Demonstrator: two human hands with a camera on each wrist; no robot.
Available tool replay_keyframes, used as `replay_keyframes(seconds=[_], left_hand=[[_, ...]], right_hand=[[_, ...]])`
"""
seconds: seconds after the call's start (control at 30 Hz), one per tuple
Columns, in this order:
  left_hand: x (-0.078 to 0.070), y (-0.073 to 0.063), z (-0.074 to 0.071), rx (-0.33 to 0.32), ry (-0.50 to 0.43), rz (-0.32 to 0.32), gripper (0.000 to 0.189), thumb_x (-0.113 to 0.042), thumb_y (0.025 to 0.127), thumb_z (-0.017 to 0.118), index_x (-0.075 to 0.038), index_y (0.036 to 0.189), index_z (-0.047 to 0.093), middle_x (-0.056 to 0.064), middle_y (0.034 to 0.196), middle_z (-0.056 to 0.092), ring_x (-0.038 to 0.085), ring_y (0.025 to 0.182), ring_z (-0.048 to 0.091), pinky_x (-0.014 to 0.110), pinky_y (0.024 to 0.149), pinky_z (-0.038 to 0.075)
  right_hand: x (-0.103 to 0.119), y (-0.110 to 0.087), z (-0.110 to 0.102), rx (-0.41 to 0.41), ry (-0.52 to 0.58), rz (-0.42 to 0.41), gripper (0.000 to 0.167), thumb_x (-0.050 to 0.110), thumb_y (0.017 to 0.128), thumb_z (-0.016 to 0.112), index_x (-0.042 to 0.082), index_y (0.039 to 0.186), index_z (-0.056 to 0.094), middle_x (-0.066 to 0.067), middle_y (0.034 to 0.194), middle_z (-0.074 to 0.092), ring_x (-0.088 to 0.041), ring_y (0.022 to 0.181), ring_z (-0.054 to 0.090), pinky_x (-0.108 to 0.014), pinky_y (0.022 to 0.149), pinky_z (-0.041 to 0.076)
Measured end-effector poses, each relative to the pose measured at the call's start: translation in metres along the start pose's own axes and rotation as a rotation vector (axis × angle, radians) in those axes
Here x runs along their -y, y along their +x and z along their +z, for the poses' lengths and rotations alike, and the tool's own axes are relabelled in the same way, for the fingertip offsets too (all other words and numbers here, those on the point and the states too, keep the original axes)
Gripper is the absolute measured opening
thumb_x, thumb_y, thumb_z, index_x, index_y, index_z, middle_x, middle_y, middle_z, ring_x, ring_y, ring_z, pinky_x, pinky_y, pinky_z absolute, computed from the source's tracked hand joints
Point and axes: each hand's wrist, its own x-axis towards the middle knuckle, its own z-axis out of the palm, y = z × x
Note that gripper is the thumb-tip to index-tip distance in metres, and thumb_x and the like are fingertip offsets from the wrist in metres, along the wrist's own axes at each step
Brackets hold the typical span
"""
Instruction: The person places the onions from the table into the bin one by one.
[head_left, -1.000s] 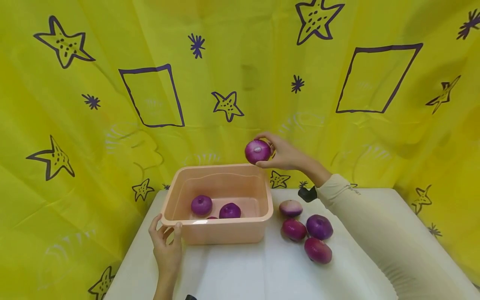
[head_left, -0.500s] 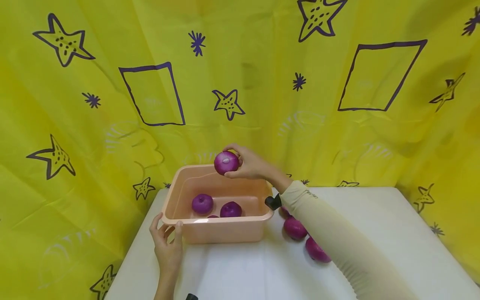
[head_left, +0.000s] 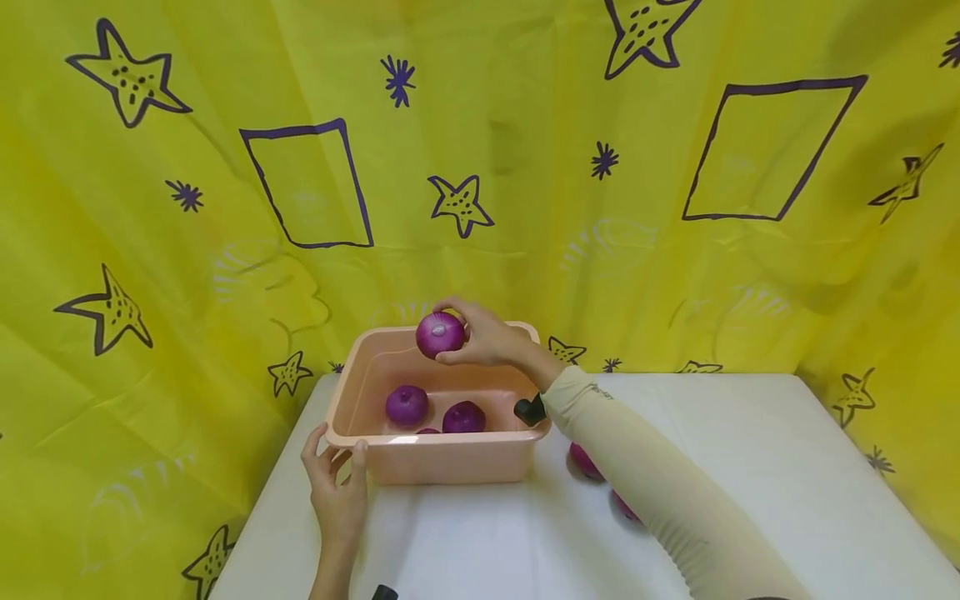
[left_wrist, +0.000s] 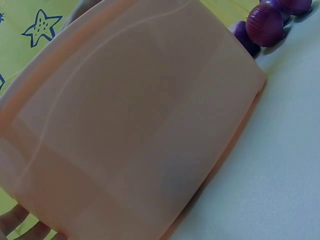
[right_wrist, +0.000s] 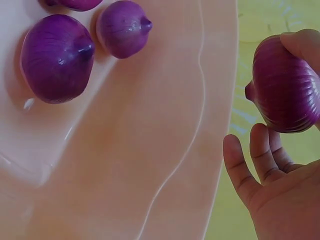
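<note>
A purple onion (head_left: 440, 335) is pinched between the thumb and fingers of my right hand (head_left: 483, 336), up over the back of the peach plastic tub (head_left: 450, 460). In the right wrist view the same onion (right_wrist: 285, 87) shows its pointed tip, with some fingers (right_wrist: 240, 165) spread below it. Inside the tub lie a purple onion (head_left: 407, 406), another onion (head_left: 464, 417) and a third, mostly hidden behind the front wall. My left hand (head_left: 337, 492) grips the tub's front left corner, thumb at the rim. Its fingers (left_wrist: 15, 218) show at the tub's edge in the left wrist view.
Right of the tub, more onions (head_left: 585, 461) lie on the white table (head_left: 750, 433), partly hidden by my right sleeve (head_left: 660, 483). In the left wrist view several onions (left_wrist: 265, 25) sit close together. A yellow patterned curtain (head_left: 525, 208) hangs behind and at both sides.
My right hand has carried the onion leftward and a little down, from the tub's back right corner to above its back middle. The left hand keeps its grip on the corner.
</note>
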Motion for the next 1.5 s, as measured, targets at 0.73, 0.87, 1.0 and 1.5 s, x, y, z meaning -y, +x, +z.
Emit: replay_keyframes(seconds=[0.73,0.87,1.0,1.5], left_hand=[[-0.001,0.0,0.001,0.007,0.003,0.021,0.066,-0.024,0.102,0.065,-0.024,0.157,0.029,0.019,0.14,0.058,0.023,0.116,0.057,0.006,0.082,0.047],[-0.003,0.0,0.001,0.019,-0.005,0.021,0.066,-0.024,0.102,0.064,-0.023,0.157,0.028,0.021,0.142,0.056,0.032,0.12,0.057,0.006,0.08,0.047],[-0.003,-0.001,-0.001,0.023,-0.011,0.014,0.066,-0.025,0.102,0.064,-0.022,0.157,0.027,0.022,0.142,0.055,0.036,0.122,0.056,0.004,0.082,0.045],[0.0,0.001,0.001,0.0,0.024,0.017,0.065,-0.026,0.102,0.065,-0.023,0.156,0.029,0.019,0.138,0.058,0.02,0.114,0.057,0.005,0.082,0.046]], right_hand=[[0.006,-0.011,-0.012,-0.039,-0.095,0.068,0.078,0.03,0.088,0.082,0.016,0.154,0.043,-0.025,0.136,0.051,-0.046,0.118,0.057,-0.051,0.098,0.051],[0.008,-0.02,-0.024,-0.072,-0.074,0.06,0.072,0.026,0.089,0.082,0.013,0.151,0.048,-0.021,0.13,0.055,-0.044,0.111,0.059,-0.051,0.092,0.054],[0.013,-0.035,-0.039,-0.1,-0.065,0.047,0.068,0.023,0.089,0.081,0.012,0.149,0.051,-0.018,0.128,0.057,-0.039,0.104,0.061,-0.046,0.086,0.056],[-0.001,-0.146,-0.078,-0.049,-0.155,0.053,0.067,0.026,0.089,0.083,0.013,0.147,0.053,-0.013,0.136,0.061,-0.026,0.101,0.065,-0.042,0.082,0.059]])
